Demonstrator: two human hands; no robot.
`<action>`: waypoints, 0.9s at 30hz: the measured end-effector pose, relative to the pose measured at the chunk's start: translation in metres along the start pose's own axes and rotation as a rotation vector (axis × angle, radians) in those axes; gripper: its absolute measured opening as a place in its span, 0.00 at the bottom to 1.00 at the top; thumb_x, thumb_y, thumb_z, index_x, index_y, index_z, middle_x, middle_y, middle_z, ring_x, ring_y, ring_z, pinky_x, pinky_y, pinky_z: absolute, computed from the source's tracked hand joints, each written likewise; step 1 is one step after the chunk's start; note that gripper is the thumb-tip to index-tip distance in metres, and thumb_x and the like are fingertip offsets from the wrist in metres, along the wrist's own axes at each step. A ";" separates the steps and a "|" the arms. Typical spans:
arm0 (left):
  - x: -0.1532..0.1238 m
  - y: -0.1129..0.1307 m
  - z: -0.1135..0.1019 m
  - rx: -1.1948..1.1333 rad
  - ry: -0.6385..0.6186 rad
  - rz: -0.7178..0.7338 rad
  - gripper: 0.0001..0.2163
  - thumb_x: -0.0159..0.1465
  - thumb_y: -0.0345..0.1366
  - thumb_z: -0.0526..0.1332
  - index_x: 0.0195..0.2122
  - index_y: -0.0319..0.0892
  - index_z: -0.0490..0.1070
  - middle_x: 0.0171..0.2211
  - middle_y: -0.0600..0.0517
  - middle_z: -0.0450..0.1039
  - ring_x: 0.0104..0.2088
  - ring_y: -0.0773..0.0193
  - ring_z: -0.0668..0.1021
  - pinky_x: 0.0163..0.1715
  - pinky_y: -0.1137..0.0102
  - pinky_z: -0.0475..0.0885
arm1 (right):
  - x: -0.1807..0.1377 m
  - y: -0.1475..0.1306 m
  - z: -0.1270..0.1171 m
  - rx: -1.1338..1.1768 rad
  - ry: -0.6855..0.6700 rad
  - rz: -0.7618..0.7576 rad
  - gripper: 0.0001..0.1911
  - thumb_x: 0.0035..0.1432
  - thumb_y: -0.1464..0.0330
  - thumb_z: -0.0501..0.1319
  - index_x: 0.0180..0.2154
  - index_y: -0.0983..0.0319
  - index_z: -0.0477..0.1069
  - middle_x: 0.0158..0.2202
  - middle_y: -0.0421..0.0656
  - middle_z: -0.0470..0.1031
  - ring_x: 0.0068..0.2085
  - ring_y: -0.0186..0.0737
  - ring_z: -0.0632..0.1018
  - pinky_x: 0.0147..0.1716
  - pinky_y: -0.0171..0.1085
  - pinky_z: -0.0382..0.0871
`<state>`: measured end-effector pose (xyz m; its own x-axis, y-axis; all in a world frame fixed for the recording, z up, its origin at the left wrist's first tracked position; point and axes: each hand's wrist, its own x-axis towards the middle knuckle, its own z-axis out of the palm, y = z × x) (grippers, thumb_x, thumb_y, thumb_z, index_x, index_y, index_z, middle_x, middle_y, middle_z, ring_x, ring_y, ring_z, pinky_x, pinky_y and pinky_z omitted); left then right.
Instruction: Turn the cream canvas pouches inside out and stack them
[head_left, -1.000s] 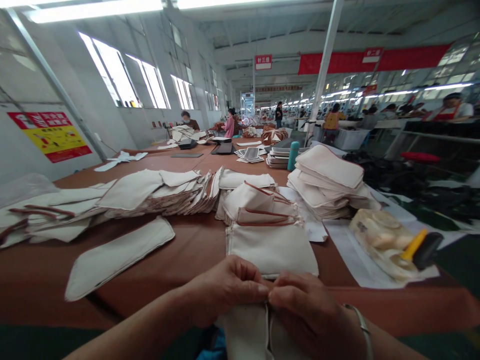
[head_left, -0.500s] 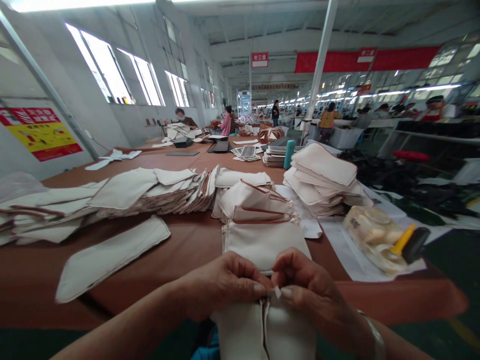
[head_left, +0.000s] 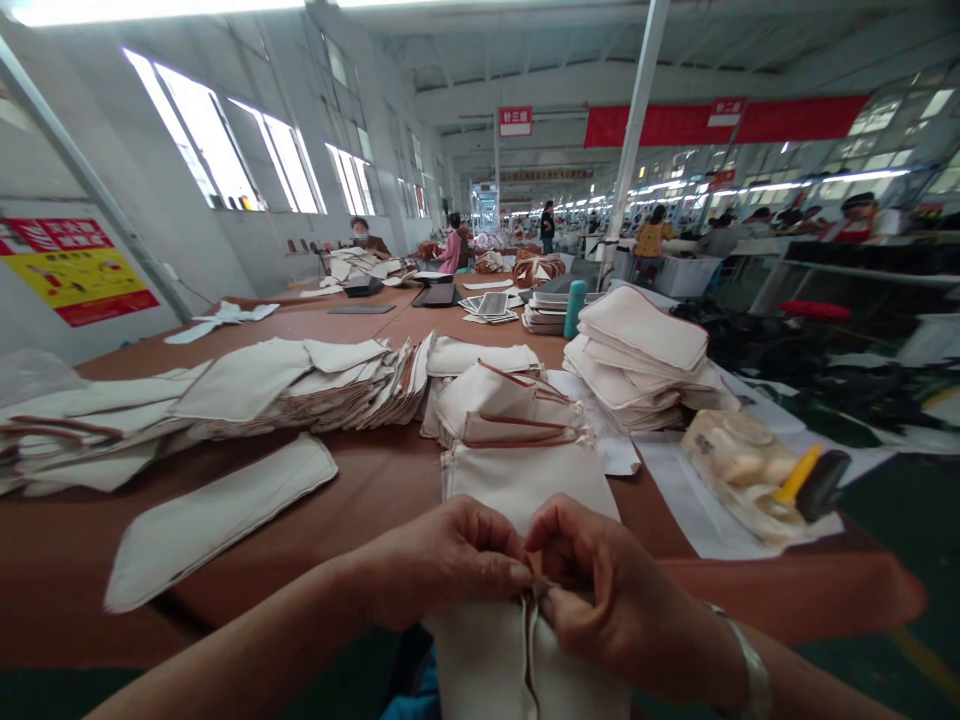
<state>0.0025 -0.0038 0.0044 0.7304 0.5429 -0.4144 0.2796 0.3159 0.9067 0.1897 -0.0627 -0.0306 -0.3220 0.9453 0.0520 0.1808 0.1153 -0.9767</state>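
Observation:
Close to my body, a cream leather-like panel (head_left: 480,660) hangs at the table's front edge, with a dark-lined slit running down its middle. My left hand (head_left: 457,560) is closed, its thumb and forefinger pinching the panel at the slit's top end. Opposite it, my right hand (head_left: 607,600) is pinched shut at the same spot, fingertips almost touching the left ones. A small white piece seen in the right fingers earlier is now mostly hidden. Just beyond both hands lies a stack of cream pieces (head_left: 532,480) with brown edges.
Cream panels (head_left: 240,385) are piled along the left, and a single panel (head_left: 225,520) lies in front of them. Another stack (head_left: 637,340) stands right, by a teal bottle (head_left: 574,308). At the right edge sits a plastic container (head_left: 739,460) with a yellow-and-black handled tool (head_left: 810,482).
My right fingers have moved left and down onto the slit's top, covering the small white piece. My left hand stays pinched there. The view has shifted slightly.

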 end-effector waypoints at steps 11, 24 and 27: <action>-0.004 0.011 0.008 0.447 0.035 0.045 0.08 0.52 0.29 0.56 0.30 0.37 0.73 0.23 0.58 0.64 0.23 0.73 0.62 0.20 0.79 0.55 | 0.001 -0.015 -0.026 0.250 -0.265 0.067 0.10 0.56 0.64 0.61 0.34 0.65 0.66 0.31 0.39 0.64 0.31 0.32 0.63 0.29 0.30 0.57; 0.012 -0.005 0.007 0.568 0.110 0.147 0.05 0.56 0.31 0.57 0.29 0.36 0.71 0.22 0.59 0.62 0.23 0.72 0.60 0.20 0.77 0.55 | 0.003 0.014 -0.023 -0.372 -0.120 -0.287 0.11 0.63 0.69 0.55 0.27 0.63 0.63 0.25 0.36 0.62 0.27 0.31 0.61 0.27 0.31 0.55; 0.015 -0.009 0.010 0.542 0.207 0.279 0.05 0.58 0.31 0.59 0.36 0.38 0.68 0.23 0.60 0.62 0.23 0.72 0.61 0.20 0.77 0.56 | 0.011 0.009 -0.033 -0.211 -0.232 -0.150 0.14 0.66 0.63 0.52 0.32 0.65 0.68 0.28 0.39 0.65 0.29 0.33 0.64 0.29 0.31 0.58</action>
<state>0.0166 -0.0062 -0.0093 0.7007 0.7041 -0.1152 0.4116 -0.2671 0.8713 0.2184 -0.0415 -0.0321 -0.5576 0.8215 0.1194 0.2957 0.3310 -0.8961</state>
